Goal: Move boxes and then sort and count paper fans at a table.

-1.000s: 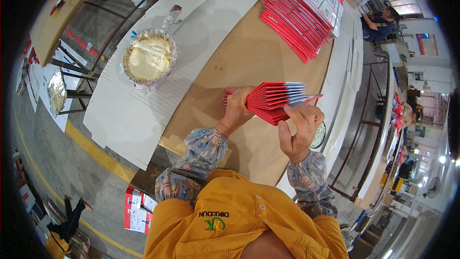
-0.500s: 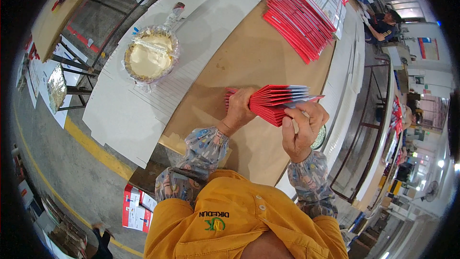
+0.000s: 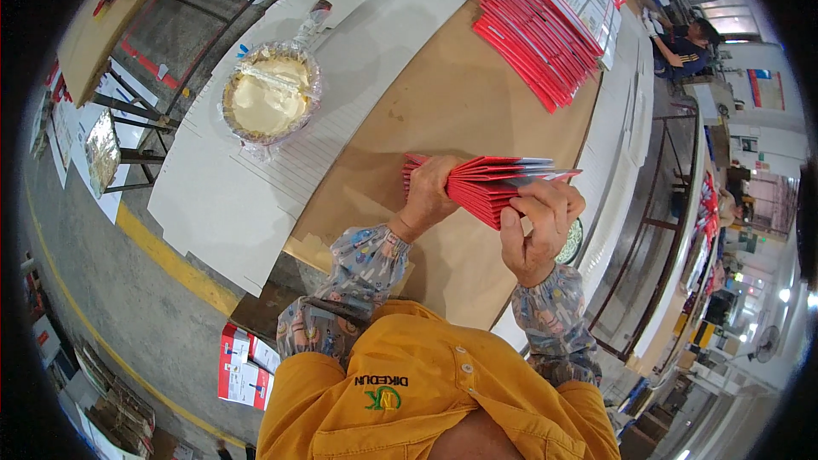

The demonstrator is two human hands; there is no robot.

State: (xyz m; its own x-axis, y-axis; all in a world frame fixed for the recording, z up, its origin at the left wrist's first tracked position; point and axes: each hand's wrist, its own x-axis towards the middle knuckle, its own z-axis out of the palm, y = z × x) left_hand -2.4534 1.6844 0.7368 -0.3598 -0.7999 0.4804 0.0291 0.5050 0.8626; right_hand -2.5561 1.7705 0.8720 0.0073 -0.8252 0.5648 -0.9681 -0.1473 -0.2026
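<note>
My left hand [image 3: 430,191] is wrapped around the middle of a bundle of folded red-and-white printed card pieces [image 3: 484,190]. To the right of that grip, the bundle's folded edges fan out. My right hand [image 3: 540,223] closes on the fan's right end, its fingers bent over the upper edge and its thumb against the near side. Both hands hold the bundle above the brown paper [image 3: 405,115] that covers part of the worktable. Patterned sleeve covers show on both my forearms. The palm sides of my fingers are hidden.
A stack of similar red-and-white card pieces [image 3: 541,43] lies at the far right of the brown paper. On the left, a plastic-lined bowl of cream-coloured paste [image 3: 271,98] has a brush [image 3: 312,24] beside it. A green-patterned round object [image 3: 569,241] is partly behind my right hand. A co-worker [image 3: 684,47] is at the far right.
The fingers of my right hand have shifted slightly and curl further over the bundle's right end. The fan's folds have spread a little differently. My left hand keeps its grip.
</note>
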